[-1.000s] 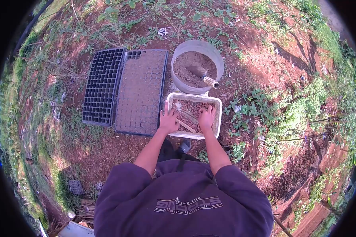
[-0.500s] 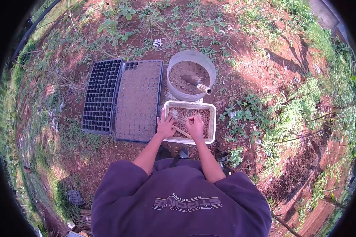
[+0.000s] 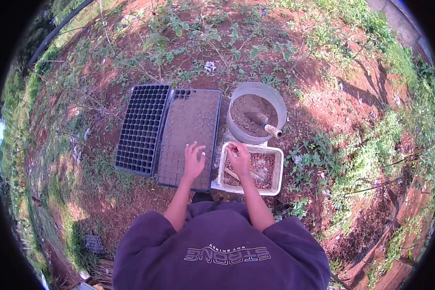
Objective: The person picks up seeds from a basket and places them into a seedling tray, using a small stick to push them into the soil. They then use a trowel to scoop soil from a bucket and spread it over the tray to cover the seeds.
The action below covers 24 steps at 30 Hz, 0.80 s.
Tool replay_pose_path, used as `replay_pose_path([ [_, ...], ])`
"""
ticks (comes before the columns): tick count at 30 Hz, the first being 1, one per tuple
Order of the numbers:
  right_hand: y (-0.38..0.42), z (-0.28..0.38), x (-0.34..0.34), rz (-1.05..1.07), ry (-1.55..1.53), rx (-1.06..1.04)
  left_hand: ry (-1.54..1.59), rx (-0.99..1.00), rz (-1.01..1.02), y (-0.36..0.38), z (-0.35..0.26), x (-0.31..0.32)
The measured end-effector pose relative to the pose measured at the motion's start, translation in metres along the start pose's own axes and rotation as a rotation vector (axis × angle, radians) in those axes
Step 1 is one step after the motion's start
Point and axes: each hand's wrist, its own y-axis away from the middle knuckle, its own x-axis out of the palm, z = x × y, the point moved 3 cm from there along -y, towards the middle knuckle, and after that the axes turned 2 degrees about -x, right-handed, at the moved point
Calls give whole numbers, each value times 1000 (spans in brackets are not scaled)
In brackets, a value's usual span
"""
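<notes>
My left hand (image 3: 194, 163) hovers over the seedling tray filled with soil (image 3: 186, 130), its fingers apart and nothing visible in them. My right hand (image 3: 240, 160) is over the upper left corner of a whitish plastic basin (image 3: 279, 166), fingers curled together; what they hold, if anything, is too small to make out. Inside the basin lie many small reddish-brown, seed-like pieces (image 3: 263, 182) with a pale whitish patch among them. A short light-coloured stick (image 3: 231, 174) rests at the basin's left side, partly hidden by my right hand.
Left of the filled tray lies a black cell tray (image 3: 142, 128) without soil. A round grey tub (image 3: 232, 123) of soil stands behind the basin, holding a trowel (image 3: 272, 130) with its handle over the rim. Weeds and reddish ground surround everything; another small tray (image 3: 94, 244) lies lower left.
My left hand has left the basin and moved over the soil-filled tray. My right hand has shifted to the basin's upper left corner, off the stick. The whole view has shifted.
</notes>
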Motion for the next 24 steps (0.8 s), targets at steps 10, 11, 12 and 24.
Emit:
replay_pose_path([
  [10,-57,-3,121,-20,35,25,-13,-39,-61,-110,101,-63],
  [11,-67,-8,135,-26,46,42,-6,-18,-46,-123,109,-65],
  [12,-76,-13,147,-29,60,62,3,-20,-40,-134,116,-64],
  [24,-165,-75,241,69,305,206,-346,164,172,-255,140,-20],
])
